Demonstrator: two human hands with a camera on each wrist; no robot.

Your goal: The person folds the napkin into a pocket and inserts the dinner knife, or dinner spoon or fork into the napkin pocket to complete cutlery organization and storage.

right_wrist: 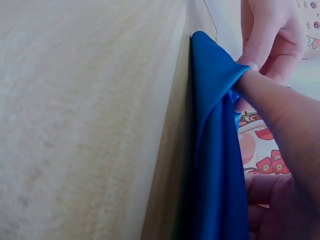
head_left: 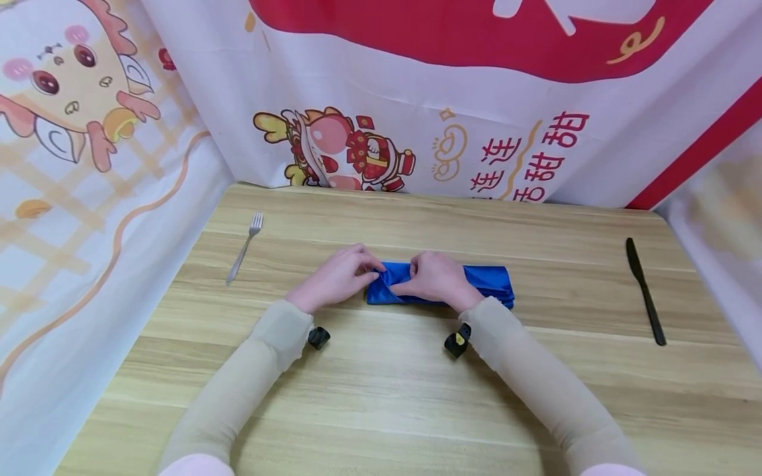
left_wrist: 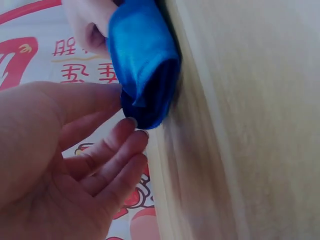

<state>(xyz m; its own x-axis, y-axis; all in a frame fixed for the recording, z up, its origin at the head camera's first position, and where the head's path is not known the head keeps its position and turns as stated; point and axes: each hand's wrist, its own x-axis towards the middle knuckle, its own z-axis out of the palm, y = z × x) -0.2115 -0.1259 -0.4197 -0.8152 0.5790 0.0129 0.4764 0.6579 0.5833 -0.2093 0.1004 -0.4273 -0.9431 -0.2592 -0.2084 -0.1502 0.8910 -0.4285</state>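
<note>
A shiny blue cloth napkin point(head_left: 489, 279), folded into a narrow strip, lies across the table. At its left end my left hand point(head_left: 338, 276) pinches the edge between thumb and fingertips; the other fingers spread beside it in the left wrist view. My right hand point(head_left: 439, 277) grips the strip near the middle, its thumb pointing left along a slanting fold. In the right wrist view, a folded-over flap of the napkin point(right_wrist: 216, 75) reaches the right thumb. The left wrist view shows the napkin's end point(left_wrist: 142, 55) as an open, rolled loop. Part of the strip is hidden under the right hand.
A silver fork point(head_left: 243, 250) lies at the left of the wooden table point(head_left: 381, 396). At the right is a black knife point(head_left: 645, 291). Printed cloth point(head_left: 440, 99) hangs behind the table's far edge and along the sides. Each wrist carries a small black camera point(head_left: 319, 338).
</note>
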